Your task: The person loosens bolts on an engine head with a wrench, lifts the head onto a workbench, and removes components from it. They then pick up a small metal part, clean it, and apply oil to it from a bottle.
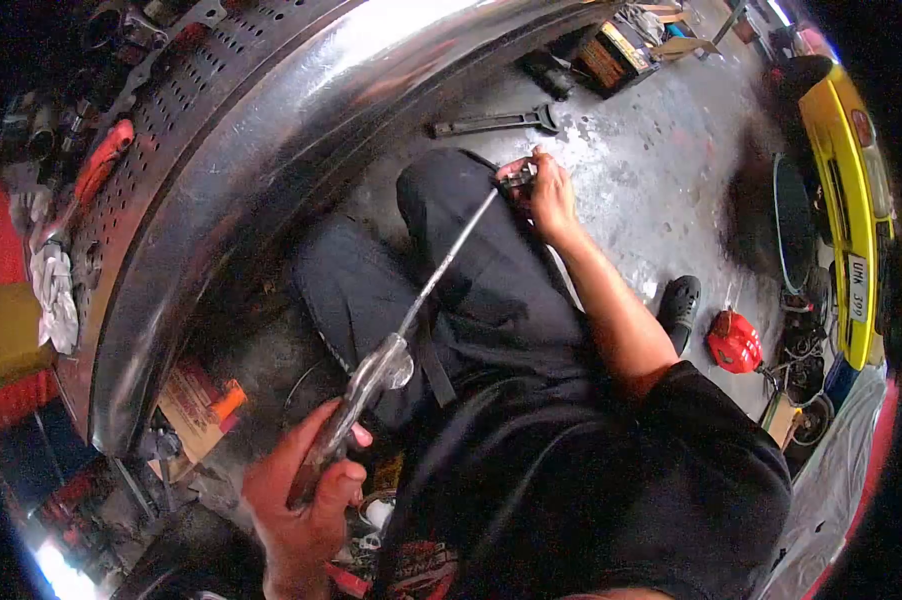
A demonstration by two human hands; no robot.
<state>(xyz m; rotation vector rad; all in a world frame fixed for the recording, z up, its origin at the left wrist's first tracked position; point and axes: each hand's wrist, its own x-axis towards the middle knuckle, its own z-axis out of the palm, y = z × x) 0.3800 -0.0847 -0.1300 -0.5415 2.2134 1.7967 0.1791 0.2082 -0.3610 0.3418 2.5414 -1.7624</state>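
Steel shaft, clear handle: the screwdriver (pixel 441 270) runs on a slant across your lap, above the black trousers (pixel 491 310), handle low and tip high.

Hands:
- Left hand (pixel 306 495): fingers wrapped fully round the handle, a closed grip.
- Right hand (pixel 551 200): pinched shut at the far end, fingers and thumb round a small dark part (pixel 518 180) exactly where the tip arrives.

Progress, as a judgement: tool and part are already brought together, so the lining-up looks done and the work on the part itself is in hand. Whether the tip sits in a slot or only rests against the part cannot be told; the part is too small and your fingers cover most of it. Nothing shows it finished or set down.

Look of the thing: the shaft is long, thin, bright and straight. The handle is see-through, catches the light and is slightly blurred. The part is dark metal, its shape unclear.

Around: a big shiny drum (pixel 271 130) with a perforated wall stands just beside your knees. A wrench (pixel 491 122) lies on the grey floor (pixel 651 170), near the right hand but apart from it.
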